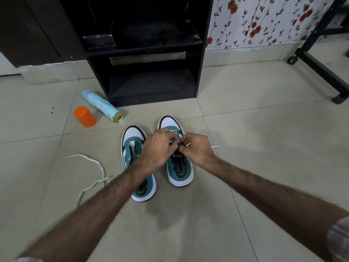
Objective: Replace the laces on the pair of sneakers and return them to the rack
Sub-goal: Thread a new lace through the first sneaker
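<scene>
Two teal, white and black sneakers stand side by side on the tiled floor, toes pointing away from me. The left sneaker (132,146) has no lace in its eyelets. Over the right sneaker (179,173) my left hand (158,146) and my right hand (198,148) meet, each pinching a white lace (216,147) at the eyelets. One lace end trails out to the right of my right hand. A second loose white lace (94,163) lies curled on the floor to the left. The black shoe rack (151,80) stands just beyond the sneakers.
An orange cap (85,117) and a light blue spray can (102,105) lying on its side sit left of the rack. A black wheeled frame (321,69) stands at the far right, before a floral wall. A dark cabinet (28,31) fills the far left.
</scene>
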